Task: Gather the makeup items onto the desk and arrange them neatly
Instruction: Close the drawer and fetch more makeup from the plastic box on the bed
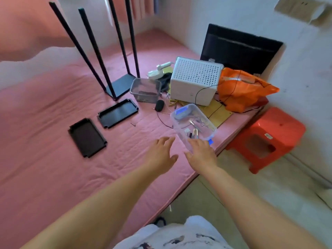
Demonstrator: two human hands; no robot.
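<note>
Your right hand (202,152) grips the clear box (193,125) of makeup items on the pink mattress (53,123), left hand (161,153) spread wide beside it.

- Clear plastic box (193,124) with blue clips sits tilted near the edge of the pink mattress (53,141), its near end raised.
- Inside it, small makeup items (194,131) lie loose – slim metallic tubes and a dark stick (too small to identify each one), bunched toward the near end.
</note>
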